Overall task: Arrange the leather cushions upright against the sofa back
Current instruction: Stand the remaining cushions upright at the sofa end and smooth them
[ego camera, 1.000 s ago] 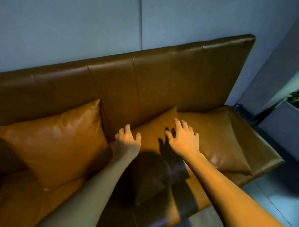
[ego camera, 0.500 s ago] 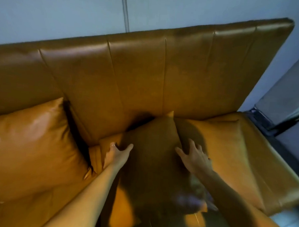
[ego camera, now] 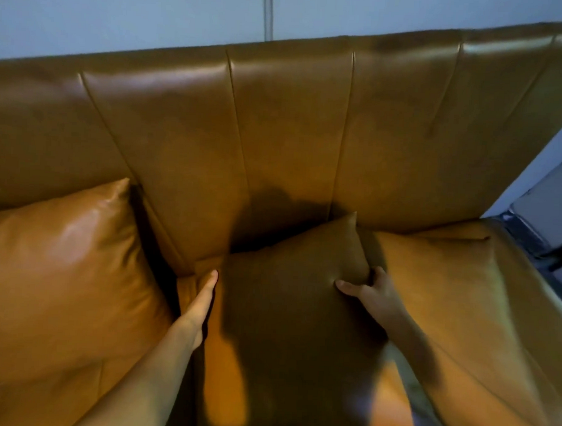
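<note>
Middle tan leather square cushion (ego camera: 288, 309) lies slumped on the seat, top corner touching the ribbed brown leather sofa back (ego camera: 276, 132); right hand (ego camera: 371, 292) pinches its right edge, left hand (ego camera: 201, 301) lies flat and open along the other, so I'd tip it up evenly with both.

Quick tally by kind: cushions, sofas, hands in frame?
Leather cushions: 3, left, middle, right
Sofa: 1
Hands: 2, left hand, right hand
Total: 6
</note>
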### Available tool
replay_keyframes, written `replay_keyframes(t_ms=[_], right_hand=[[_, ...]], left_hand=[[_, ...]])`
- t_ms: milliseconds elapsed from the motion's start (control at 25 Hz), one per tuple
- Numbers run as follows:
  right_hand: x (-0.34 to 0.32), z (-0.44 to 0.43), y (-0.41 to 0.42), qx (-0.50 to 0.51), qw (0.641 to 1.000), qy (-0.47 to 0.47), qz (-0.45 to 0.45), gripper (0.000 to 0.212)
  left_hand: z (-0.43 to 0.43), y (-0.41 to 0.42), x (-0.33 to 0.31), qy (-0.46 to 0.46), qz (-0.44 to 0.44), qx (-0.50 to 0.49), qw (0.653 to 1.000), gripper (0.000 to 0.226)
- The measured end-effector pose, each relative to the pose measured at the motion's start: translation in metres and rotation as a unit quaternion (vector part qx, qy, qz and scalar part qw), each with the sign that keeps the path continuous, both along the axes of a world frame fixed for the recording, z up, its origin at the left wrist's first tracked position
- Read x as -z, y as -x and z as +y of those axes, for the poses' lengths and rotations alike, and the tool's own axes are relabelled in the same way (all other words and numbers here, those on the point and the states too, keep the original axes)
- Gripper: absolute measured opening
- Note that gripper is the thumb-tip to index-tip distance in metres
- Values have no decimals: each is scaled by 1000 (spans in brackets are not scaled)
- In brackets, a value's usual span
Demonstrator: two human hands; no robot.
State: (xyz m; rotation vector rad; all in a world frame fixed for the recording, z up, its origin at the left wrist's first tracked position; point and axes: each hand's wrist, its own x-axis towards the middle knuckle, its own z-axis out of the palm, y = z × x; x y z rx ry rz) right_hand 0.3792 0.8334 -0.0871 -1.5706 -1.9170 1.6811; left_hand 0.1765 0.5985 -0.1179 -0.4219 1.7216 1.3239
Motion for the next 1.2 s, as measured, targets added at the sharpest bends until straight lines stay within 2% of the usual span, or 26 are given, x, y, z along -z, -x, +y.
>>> replay_keyframes(t_ms=[80,160,280,320,400,480,600,720,760,840,880,920,960,1040,1120,1160,1200], right_hand=[[-8,-2,-3,27,998,11,60,89],[-22,-5,-4,38,993,23,111,75],[-41,-9,-7,20,982,51,182,93],[-45,-9,-10,2,981,56,184,95],[-58,-8,-22,-49,984,64,160,84],[-65,-1,-39,-73,985,88,126,69],[-56,14,-55,-55,984,120,123,65],[-56,39,-57,-8,996,53,73,41],[-57,52,-56,-17,996,28,84,35],[-52,83,-52,-37,994,-30,94,8],[-42,107,-50,-57,995,-78,40,21],[-33,129,-49,-92,987,-114,-60,40],[-25,150,-46,-148,961,-156,-174,55],[-7,178,-37,-292,864,-242,-332,81],[8,193,-19,-397,797,-268,-368,95],[15,198,-10,-426,783,-254,-375,96],[20,201,0,-435,786,-226,-375,94]], left_hand=[[-5,8,-6,-13,-1,2,1000,115],[-8,20,-16,-35,6,-26,999,124],[2,32,-56,-73,44,-51,995,116],[6,37,-63,-81,56,-62,993,122],[13,44,-70,-79,70,-91,990,133],[16,46,-75,-84,103,-118,984,123],[22,46,-86,-115,138,-119,977,111],[38,45,-96,-155,138,-68,976,87],[45,42,-100,-160,146,-58,975,83],[58,41,-101,-172,167,-56,969,83],[62,41,-98,-170,177,-58,968,87],[64,41,-94,-163,184,-61,967,90],[65,43,-90,-159,191,-70,966,94],[62,45,-86,-155,194,-72,966,103],[58,45,-85,-153,188,-78,967,95],[56,43,-86,-158,189,-83,966,81],[53,41,-87,-163,190,-89,964,66]])
